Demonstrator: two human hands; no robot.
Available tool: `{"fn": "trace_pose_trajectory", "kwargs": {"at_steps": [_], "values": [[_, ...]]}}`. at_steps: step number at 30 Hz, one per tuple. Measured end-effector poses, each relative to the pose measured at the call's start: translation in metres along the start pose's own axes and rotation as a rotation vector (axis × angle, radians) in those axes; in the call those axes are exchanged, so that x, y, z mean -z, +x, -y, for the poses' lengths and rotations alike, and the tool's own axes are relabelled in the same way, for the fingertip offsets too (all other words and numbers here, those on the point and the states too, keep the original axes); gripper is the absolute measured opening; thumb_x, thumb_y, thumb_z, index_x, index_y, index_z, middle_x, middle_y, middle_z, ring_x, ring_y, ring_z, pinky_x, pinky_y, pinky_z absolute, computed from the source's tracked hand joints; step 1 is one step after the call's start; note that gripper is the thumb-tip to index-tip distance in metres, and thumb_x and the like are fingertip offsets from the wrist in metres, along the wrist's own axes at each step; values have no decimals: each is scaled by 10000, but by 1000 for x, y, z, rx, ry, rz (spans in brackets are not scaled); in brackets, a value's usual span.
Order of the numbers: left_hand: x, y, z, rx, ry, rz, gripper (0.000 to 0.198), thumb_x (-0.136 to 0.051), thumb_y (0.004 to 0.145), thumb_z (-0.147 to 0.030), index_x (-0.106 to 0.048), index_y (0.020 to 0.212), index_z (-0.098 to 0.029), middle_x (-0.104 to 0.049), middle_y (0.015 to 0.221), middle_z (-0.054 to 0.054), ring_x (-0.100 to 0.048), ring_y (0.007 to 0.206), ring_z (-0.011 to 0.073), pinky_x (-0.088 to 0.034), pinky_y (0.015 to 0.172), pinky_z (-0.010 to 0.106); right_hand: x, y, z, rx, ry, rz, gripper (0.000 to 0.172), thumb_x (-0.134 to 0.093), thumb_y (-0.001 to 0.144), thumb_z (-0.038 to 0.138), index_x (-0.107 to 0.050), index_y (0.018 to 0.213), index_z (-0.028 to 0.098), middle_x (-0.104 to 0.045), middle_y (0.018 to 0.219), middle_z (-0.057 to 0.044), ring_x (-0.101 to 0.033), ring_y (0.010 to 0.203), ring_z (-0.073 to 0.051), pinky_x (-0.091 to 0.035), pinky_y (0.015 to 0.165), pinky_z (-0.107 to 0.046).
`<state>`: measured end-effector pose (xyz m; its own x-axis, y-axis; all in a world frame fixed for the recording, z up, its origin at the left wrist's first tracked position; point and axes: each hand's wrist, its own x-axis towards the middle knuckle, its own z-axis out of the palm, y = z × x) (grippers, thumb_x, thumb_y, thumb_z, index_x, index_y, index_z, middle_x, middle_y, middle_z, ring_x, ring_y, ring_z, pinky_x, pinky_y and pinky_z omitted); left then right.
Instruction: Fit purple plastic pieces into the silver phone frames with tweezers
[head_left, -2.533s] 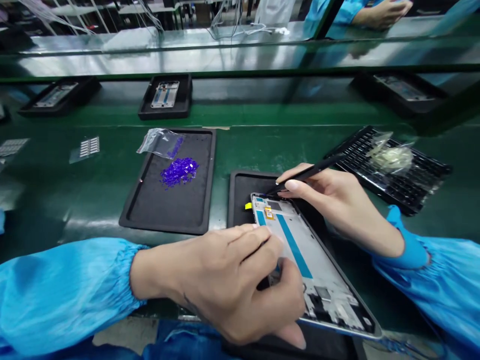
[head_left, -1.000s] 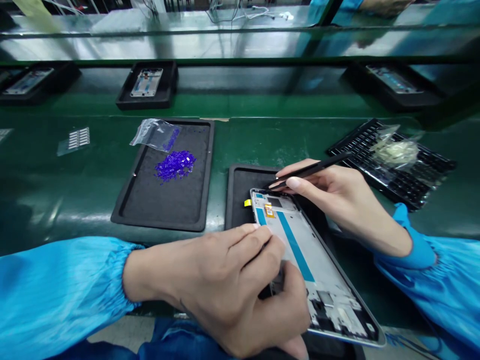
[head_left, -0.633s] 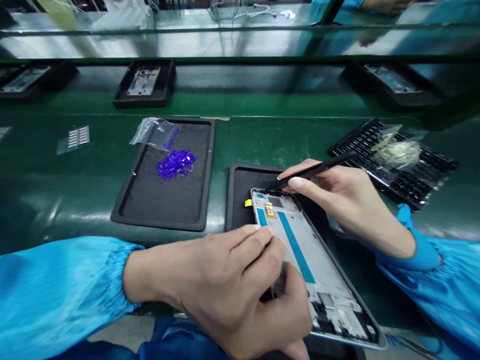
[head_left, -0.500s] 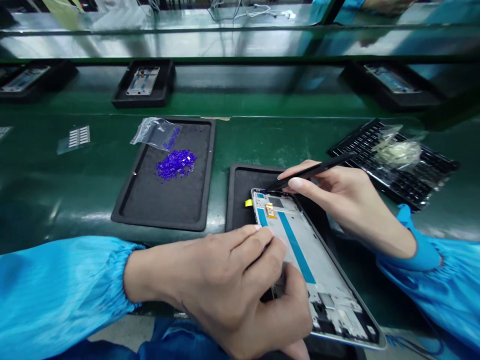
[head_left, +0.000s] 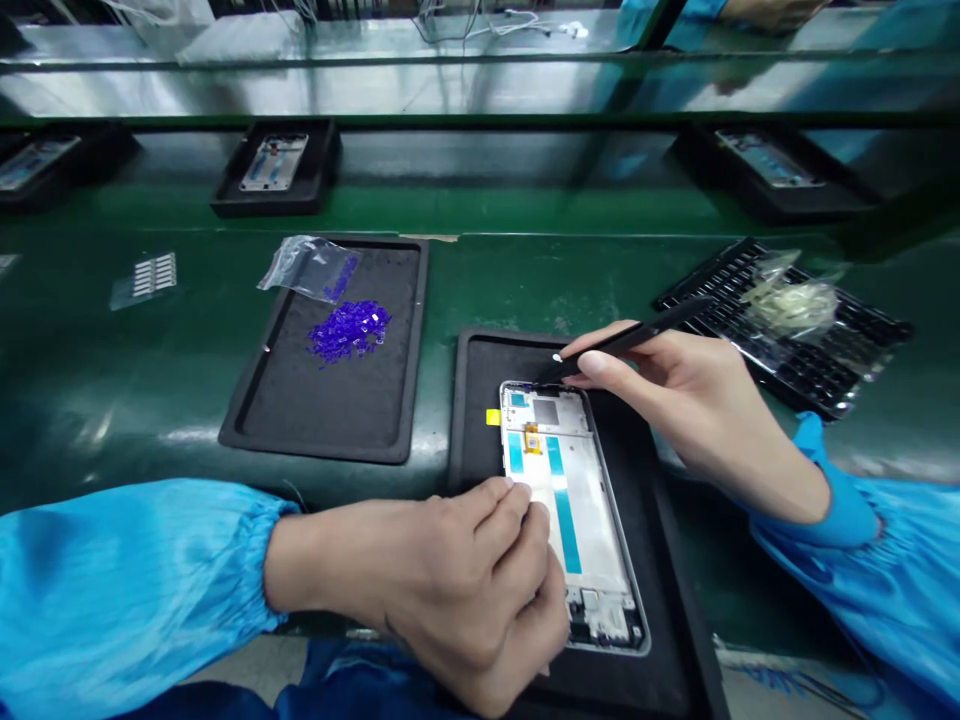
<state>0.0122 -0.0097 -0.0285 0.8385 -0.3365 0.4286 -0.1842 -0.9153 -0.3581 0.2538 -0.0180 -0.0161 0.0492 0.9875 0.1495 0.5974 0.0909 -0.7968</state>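
Note:
A silver phone frame (head_left: 596,510) with blue strips and a small orange flex part lies over a black tray (head_left: 480,365). My left hand (head_left: 480,590) is closed on the frame's left edge, its fingertips partly hidden. Between the thumb and fingers of my right hand (head_left: 667,390) are black tweezers (head_left: 645,332), their tips at the frame's top edge. A yellow tab (head_left: 493,417) sticks out at the frame's upper left.
At the left, another black tray (head_left: 322,410) holds purple pieces (head_left: 350,331) and a clear bag (head_left: 307,268). A black slotted tray (head_left: 847,350) with a bag stands at the right. Boxes with phone frames (head_left: 274,163) line the back.
The phone frame has turned straighter and come down over the tray, its lower end swinging left. My left hand has moved slightly left and down with it. The tweezers stay near the top edge.

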Motion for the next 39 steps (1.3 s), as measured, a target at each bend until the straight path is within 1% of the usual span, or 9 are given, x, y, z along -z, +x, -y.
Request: {"fn": "trace_pose_trajectory", "kwargs": {"at_steps": [5,9,17,22,25,29,34,37,39], "values": [[1,1,-1,8,-8,0,420,-499,1010,-383,-744,1035,-43,-774,969,204,-772,859,286,-653,763,394,-3,-3,5,4,-55,-23,286,-668,896,446,-745,945,175,-772,950,-66,-716,858,-216,-579,742,-319],[-1,1,-1,20,-15,-11,422,-490,1010,-378,-745,1035,-43,-774,969,204,-770,868,307,-650,766,412,-5,-4,7,32,-64,-26,253,-653,909,421,-744,922,184,-772,969,-68,-714,855,-213,-591,740,-312],[-2,0,-2,19,-29,-3,420,-487,1013,-368,-740,1033,-33,-767,967,224,-768,871,329,-638,724,403,-2,-2,5,89,-29,60,233,-646,923,400,-736,922,185,-763,951,-56,-707,824,-184,-581,703,-273],[-2,0,-3,17,-17,7,430,-478,1016,-377,-733,1049,-33,-767,987,220,-764,914,339,-639,801,445,-1,-3,8,27,-33,-2,266,-667,898,443,-737,919,188,-767,934,-58,-705,836,-202,-581,709,-295],[-2,0,-2,18,-19,12,418,-485,1013,-367,-731,1058,-32,-767,988,222,-766,902,328,-640,792,433,-2,-4,7,21,-80,-37,273,-669,896,440,-738,926,177,-770,900,-56,-700,794,-196,-563,690,-290],[-1,1,-2,19,-24,8,396,-480,1008,-331,-733,1054,-30,-767,979,224,-768,877,318,-638,733,399,-5,-5,5,31,-121,-36,283,-650,914,429,-743,942,162,-777,917,-62,-711,787,-188,-565,682,-276],[0,0,-3,21,-27,25,409,-480,1010,-350,-728,1060,-30,-764,1000,227,-766,897,322,-639,769,410,-8,-5,5,69,-96,-36,272,-627,932,416,-737,953,168,-778,955,-56,-724,834,-189,-584,728,-284],[-1,0,-3,21,-23,16,450,-469,1019,-397,-726,1051,-29,-764,996,231,-765,912,322,-641,814,435,-7,-5,3,80,-84,-24,236,-635,933,394,-734,957,181,-777,960,-50,-726,845,-193,-582,729,-288],[-2,0,-2,21,-25,14,457,-470,1019,-408,-726,1046,-31,-764,987,231,-766,902,318,-643,807,431,-7,-5,2,88,-79,-19,208,-642,931,379,-734,961,195,-776,957,-40,-726,844,-193,-577,720,-288]]}}
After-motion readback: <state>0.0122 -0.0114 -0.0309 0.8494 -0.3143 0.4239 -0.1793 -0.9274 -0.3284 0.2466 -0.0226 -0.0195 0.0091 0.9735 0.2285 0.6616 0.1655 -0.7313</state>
